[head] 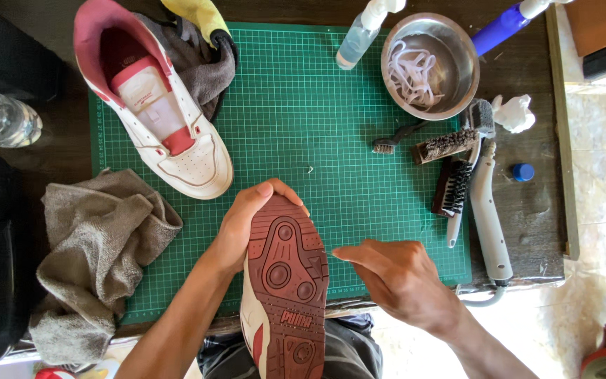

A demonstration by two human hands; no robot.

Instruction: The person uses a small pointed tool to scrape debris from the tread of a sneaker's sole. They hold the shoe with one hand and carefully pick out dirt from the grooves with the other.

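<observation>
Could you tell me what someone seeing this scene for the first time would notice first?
Most striking is the upturned shoe at bottom centre, its dark red sole facing up, steadied at the toe by the left hand while the right hand pinches a thin tool against its edge. Its partner, a white and pink shoe, lies at the upper left of the green cutting mat. Brushes cluster at the right.

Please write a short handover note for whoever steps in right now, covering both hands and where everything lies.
Left hand: grips the toe of the upturned white sneaker with the dark red rubber sole, sole facing up.
Right hand: pinches a thin pointed pick against the sole's edge.
Second white-and-pink sneaker lies upright on the green cutting mat, laces removed.
White laces sit in the steel bowl; brushes lie at right, grey towel at left.
Done: laces out. Left: cannot tell how much of the sole has been picked.
</observation>
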